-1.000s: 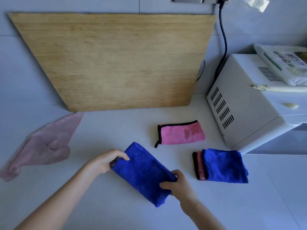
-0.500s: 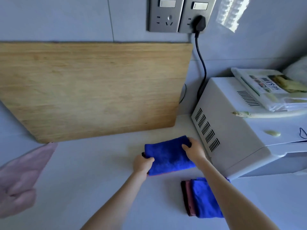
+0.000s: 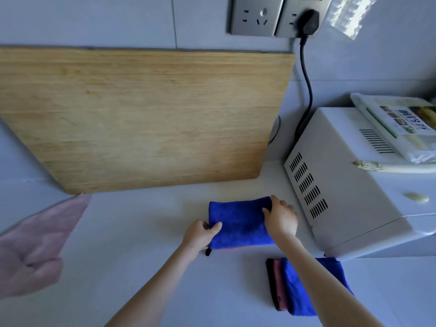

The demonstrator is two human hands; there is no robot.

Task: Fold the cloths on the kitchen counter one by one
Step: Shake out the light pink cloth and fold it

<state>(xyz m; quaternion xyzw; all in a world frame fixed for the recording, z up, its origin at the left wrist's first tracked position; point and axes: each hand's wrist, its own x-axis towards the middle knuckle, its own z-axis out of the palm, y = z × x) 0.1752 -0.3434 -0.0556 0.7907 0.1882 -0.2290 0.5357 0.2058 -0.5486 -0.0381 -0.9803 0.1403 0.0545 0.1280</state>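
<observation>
A folded blue cloth (image 3: 238,221) lies on the white counter (image 3: 146,251), on top of a pink cloth of which only a thin red edge and a black loop show at its near side. My left hand (image 3: 200,234) grips the blue cloth's near left corner, thumb on top. My right hand (image 3: 280,217) rests on its right end with fingers curled over the edge. A second folded pile, blue over pink (image 3: 292,285), lies nearer, partly behind my right forearm. An unfolded pale pink cloth (image 3: 35,246) lies spread at the left.
A big wooden cutting board (image 3: 141,116) leans on the wall behind. A white microwave (image 3: 349,192) stands close on the right, with a packet (image 3: 398,123) and a leek (image 3: 396,167) on top. A black cord (image 3: 306,81) runs from the wall socket.
Both hands carried the folded blue cloth from the near counter back and right, setting it on the folded pink cloth beside the microwave. The view has risen toward the wall.
</observation>
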